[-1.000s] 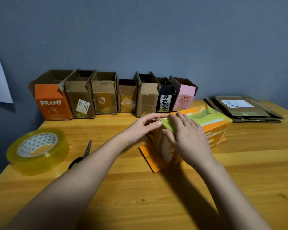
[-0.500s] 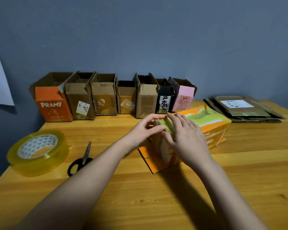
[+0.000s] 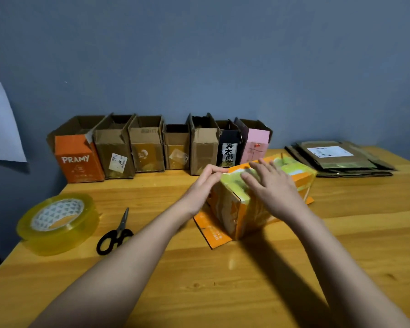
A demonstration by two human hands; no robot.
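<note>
An orange and green cardboard box [image 3: 242,209] lies on its side in the middle of the wooden table [image 3: 223,285], one orange flap spread flat on the wood toward me. My left hand [image 3: 204,185] is at the box's left top edge, fingers curled onto a green flap. My right hand [image 3: 270,185] lies flat on top of the box with straight fingers pressing the flaps down. The far end of the box is partly hidden behind my right hand.
A big roll of clear yellow tape [image 3: 57,221] and black-handled scissors [image 3: 116,233] lie at the left. A row of open upright cartons [image 3: 156,147] lines the wall. Flattened cartons [image 3: 339,159] are stacked at the back right. A paper sheet [image 3: 0,124] hangs on the wall.
My right hand has slid further right across the top of the box, uncovering the near green flap. My left hand has closed in on the left top edge.
</note>
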